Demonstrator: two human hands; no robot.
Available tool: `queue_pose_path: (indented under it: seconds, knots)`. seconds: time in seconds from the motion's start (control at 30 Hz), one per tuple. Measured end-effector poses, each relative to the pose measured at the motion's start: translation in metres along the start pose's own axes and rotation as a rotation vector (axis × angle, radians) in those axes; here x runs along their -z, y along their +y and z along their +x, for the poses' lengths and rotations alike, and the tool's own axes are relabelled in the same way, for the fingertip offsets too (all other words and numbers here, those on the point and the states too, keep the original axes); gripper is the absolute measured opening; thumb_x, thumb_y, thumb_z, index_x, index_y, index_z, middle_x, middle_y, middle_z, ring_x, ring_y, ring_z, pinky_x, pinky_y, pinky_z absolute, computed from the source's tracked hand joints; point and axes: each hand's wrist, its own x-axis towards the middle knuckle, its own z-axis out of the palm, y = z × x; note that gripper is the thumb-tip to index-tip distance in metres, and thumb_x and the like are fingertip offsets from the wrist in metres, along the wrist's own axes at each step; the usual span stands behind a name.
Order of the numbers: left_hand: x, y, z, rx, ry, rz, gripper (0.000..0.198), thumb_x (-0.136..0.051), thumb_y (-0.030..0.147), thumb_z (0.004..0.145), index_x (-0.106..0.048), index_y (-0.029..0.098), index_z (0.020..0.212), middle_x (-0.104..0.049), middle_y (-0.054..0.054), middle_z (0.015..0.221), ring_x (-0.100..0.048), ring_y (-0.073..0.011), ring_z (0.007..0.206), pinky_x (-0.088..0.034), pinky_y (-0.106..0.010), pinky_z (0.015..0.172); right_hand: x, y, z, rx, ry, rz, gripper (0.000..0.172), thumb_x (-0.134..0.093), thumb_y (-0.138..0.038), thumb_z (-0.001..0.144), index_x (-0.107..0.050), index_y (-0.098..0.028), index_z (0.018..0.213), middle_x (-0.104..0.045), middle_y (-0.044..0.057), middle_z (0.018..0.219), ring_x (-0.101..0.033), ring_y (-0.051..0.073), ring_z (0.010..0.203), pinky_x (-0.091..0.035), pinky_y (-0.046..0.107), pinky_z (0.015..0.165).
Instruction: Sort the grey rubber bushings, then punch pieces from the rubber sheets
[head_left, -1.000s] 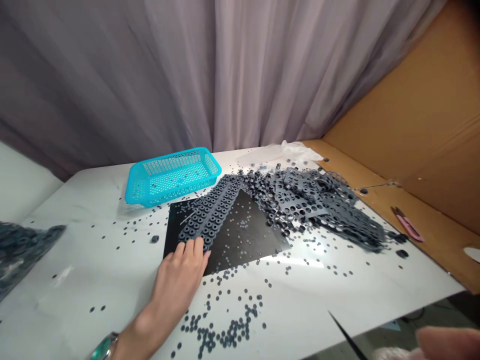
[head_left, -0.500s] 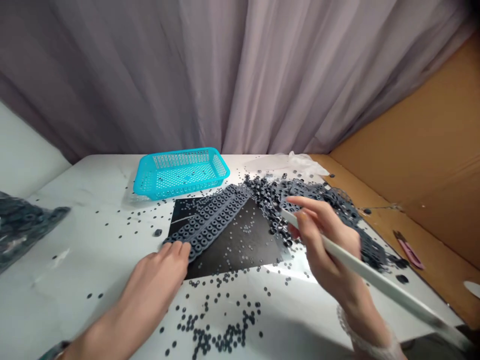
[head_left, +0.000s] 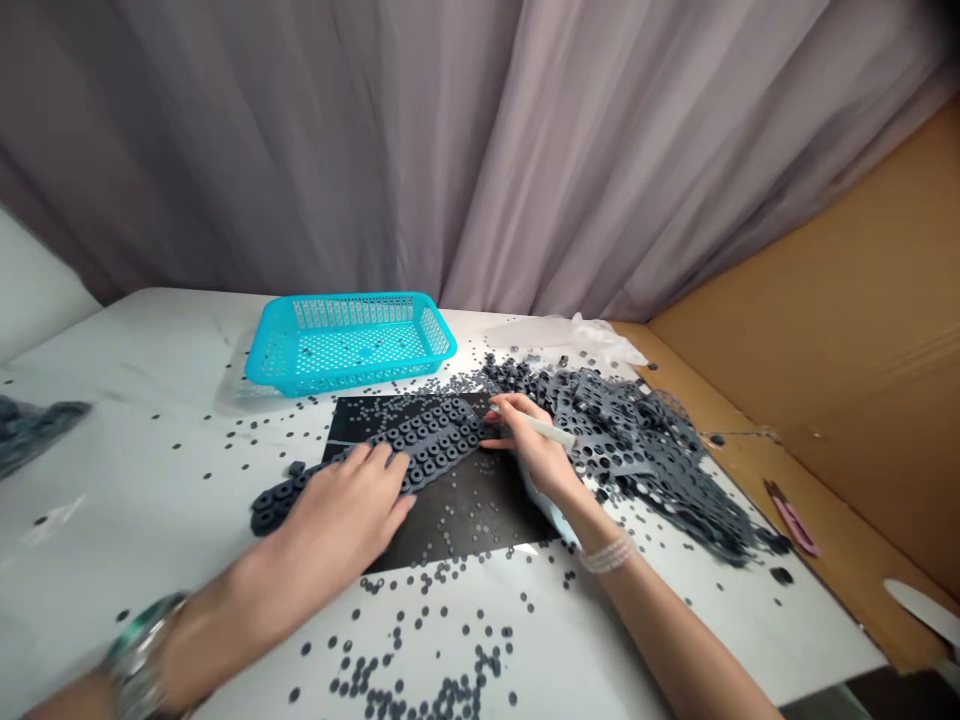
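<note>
A dark grey sheet of round, ring-shaped rubbery pieces (head_left: pixel 442 440) lies slantwise over a black mat (head_left: pixel 472 505), its left end past the mat's edge. My left hand (head_left: pixel 349 500) is laid across the sheet, fingers bent over its far side and thumb by its near side, gripping it. At the sheet's right end is my right hand (head_left: pixel 529 440), closed around a slim white stick (head_left: pixel 546 428) whose tip is near the rings. Whether the tip touches them I cannot tell. Small dark discs (head_left: pixel 450 690) lie scattered over the mat and table.
Behind the mat stands a blue plastic basket (head_left: pixel 352 375). A heap of perforated grey sheets (head_left: pixel 637 440) spreads at the right, with a clear plastic bag (head_left: pixel 600 340) behind it. Pink-handled cutters (head_left: pixel 795 525) lie on the brown board; a dark bag (head_left: pixel 37 430) is at far left.
My left hand has moved in from the sheet's end onto its middle, and the sheet has shifted to the left. My right hand has come left to the sheet's right end with the white stick.
</note>
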Motion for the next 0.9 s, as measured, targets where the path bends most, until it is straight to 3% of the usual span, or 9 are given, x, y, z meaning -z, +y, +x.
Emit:
queue_pose_path:
  seconds: [0.13, 0.3, 0.53, 0.67, 0.77, 0.83, 0.9]
  knots:
    - [-0.017, -0.006, 0.065, -0.115, 0.173, -0.163, 0.027, -0.038, 0.021, 0.091, -0.061, 0.014, 0.105, -0.059, -0.01, 0.1, -0.053, -0.021, 0.102, -0.044, -0.033, 0.084, 0.003, 0.018, -0.001, -0.011, 0.036, -0.024, 0.03, -0.053, -0.046, 0.085, -0.062, -0.019, 0.091, -0.06, 0.007, 0.094, -0.061, 0.023, 0.096, -0.06, 0.036, 0.072]
    - [-0.034, -0.008, 0.112, -0.25, 0.175, -0.297, 0.022, -0.043, 0.018, 0.089, -0.063, 0.017, 0.098, -0.057, -0.007, 0.098, -0.052, -0.0192, 0.101, -0.042, -0.034, 0.089, 0.002, 0.018, -0.01, -0.003, 0.03, -0.044, 0.029, -0.052, -0.046, 0.087, -0.062, -0.02, 0.093, -0.062, 0.005, 0.092, -0.064, 0.021, 0.09, -0.057, 0.037, 0.081]
    - [-0.025, -0.007, 0.129, -0.23, 0.149, -0.562, 0.022, -0.048, 0.023, 0.087, -0.069, 0.015, 0.087, -0.065, -0.006, 0.088, -0.058, -0.0169, 0.085, -0.045, -0.031, 0.079, 0.002, 0.011, -0.023, -0.034, 0.054, -0.131, 0.028, -0.05, -0.046, 0.089, -0.061, -0.021, 0.096, -0.065, 0.005, 0.092, -0.066, 0.021, 0.087, -0.057, 0.036, 0.079]
    - [-0.018, -0.001, 0.147, -0.185, 0.161, -0.658, 0.027, -0.044, 0.023, 0.09, -0.068, 0.015, 0.098, -0.07, -0.005, 0.086, -0.062, -0.0144, 0.077, -0.046, -0.027, 0.072, 0.01, 0.007, -0.028, -0.061, 0.095, -0.206, 0.031, -0.048, -0.046, 0.09, -0.06, -0.02, 0.102, -0.064, 0.004, 0.08, -0.066, 0.021, 0.075, -0.056, 0.034, 0.067]
    - [-0.019, 0.002, 0.151, -0.19, 0.159, -0.697, 0.04, -0.045, 0.027, 0.091, -0.054, 0.017, 0.128, -0.068, -0.008, 0.11, -0.061, -0.0167, 0.097, -0.047, -0.03, 0.085, 0.015, 0.003, -0.029, -0.039, 0.169, -0.28, 0.036, -0.049, -0.045, 0.09, -0.058, -0.019, 0.114, -0.067, 0.005, 0.084, -0.064, 0.019, 0.067, -0.053, 0.034, 0.065]
    - [-0.02, 0.001, 0.142, -0.198, 0.144, -0.66, 0.053, -0.045, 0.032, 0.092, -0.036, 0.018, 0.142, -0.055, -0.01, 0.133, -0.05, -0.02, 0.12, -0.041, -0.036, 0.099, 0.018, 0.0, -0.029, -0.026, 0.209, -0.3, 0.039, -0.05, -0.045, 0.09, -0.057, -0.019, 0.118, -0.068, 0.007, 0.091, -0.064, 0.018, 0.065, -0.052, 0.034, 0.067]
    - [-0.021, 0.0, 0.123, -0.163, 0.117, -0.556, 0.056, -0.04, 0.033, 0.094, -0.028, 0.017, 0.146, -0.044, -0.012, 0.143, -0.039, -0.0225, 0.131, -0.033, -0.041, 0.107, 0.02, -0.002, -0.029, -0.016, 0.239, -0.287, 0.039, -0.051, -0.045, 0.089, -0.059, -0.019, 0.118, -0.069, 0.008, 0.095, -0.066, 0.018, 0.065, -0.052, 0.034, 0.068]
